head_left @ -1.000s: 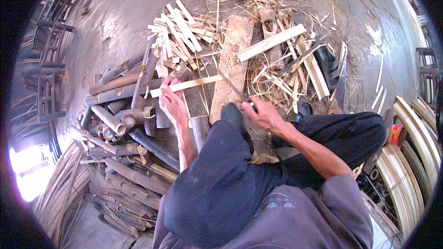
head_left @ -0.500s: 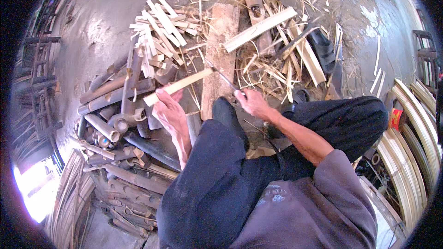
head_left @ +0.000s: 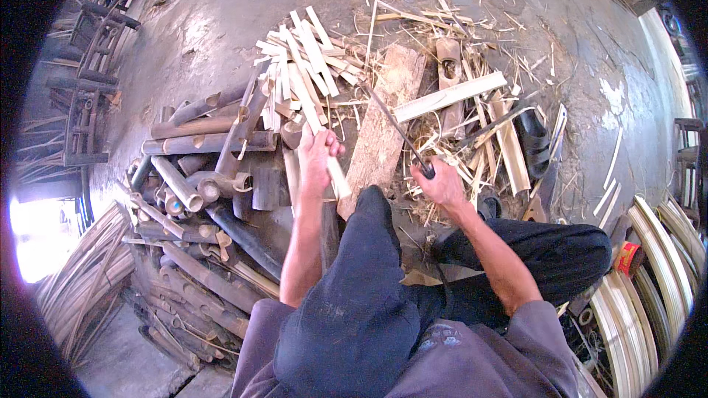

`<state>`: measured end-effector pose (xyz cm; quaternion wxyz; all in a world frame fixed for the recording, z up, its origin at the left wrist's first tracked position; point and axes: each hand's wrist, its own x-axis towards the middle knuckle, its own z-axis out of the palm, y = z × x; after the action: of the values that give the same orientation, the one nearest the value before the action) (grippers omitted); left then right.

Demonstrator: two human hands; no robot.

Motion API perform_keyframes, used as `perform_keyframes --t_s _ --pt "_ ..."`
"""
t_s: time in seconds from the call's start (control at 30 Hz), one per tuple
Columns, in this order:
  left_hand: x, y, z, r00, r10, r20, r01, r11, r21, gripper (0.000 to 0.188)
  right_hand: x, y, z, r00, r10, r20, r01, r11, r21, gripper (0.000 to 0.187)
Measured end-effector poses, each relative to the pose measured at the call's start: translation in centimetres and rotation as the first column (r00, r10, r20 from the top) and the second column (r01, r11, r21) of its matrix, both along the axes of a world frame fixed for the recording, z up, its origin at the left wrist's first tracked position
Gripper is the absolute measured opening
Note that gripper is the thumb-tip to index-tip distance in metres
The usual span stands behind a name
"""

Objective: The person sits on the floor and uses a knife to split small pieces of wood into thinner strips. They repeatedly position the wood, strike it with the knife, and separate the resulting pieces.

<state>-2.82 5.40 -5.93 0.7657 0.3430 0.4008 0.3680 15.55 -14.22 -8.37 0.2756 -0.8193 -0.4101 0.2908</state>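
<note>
1. Grey concrete floor [head_left: 221,22] of a workshop, littered with shavings; only the head view is available.
2. Left hand [head_left: 317,158] is clamped around a pale split bamboo strip [head_left: 324,149], held slanting above the knee.
3. Right hand [head_left: 442,184] is closed on the dark handle of a long knife [head_left: 398,129], blade pointing away over a wooden chopping plank [head_left: 383,125].
4. Nearby: pile of split slats [head_left: 302,66] ahead, heap of dark bamboo tubes [head_left: 206,177] to the left, black sandal [head_left: 535,140] to the right.
5. Risk, as judged: blade and left fingers sit close; a glancing stroke or the strip twisting in the grip could bring the edge onto the fingers or knee.
</note>
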Motion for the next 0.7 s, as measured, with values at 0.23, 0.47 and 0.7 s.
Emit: perform_keyframes --t_s 0.23,0.47,0.7 --pt "-2.8 -4.9 8.1 0.905 -0.424 -0.021 0.405 0.877 -0.259 0.048 -0.4 5.5 4.9 0.805 0.51 0.302 -0.538 0.843 0.011 0.029" --pt "-9.4 -8.8 11.3 0.886 -0.456 -0.09 0.464 0.859 0.216 0.059 15.2 6.6 4.6 0.958 -0.104 0.266 0.117 0.993 -0.035 0.037" --pt "-1.8 -2.0 3.3 0.987 -0.151 -0.055 0.159 0.877 0.453 0.044 5.8 3.3 10.7 0.972 -0.154 -0.177 0.169 0.983 0.072 0.036"
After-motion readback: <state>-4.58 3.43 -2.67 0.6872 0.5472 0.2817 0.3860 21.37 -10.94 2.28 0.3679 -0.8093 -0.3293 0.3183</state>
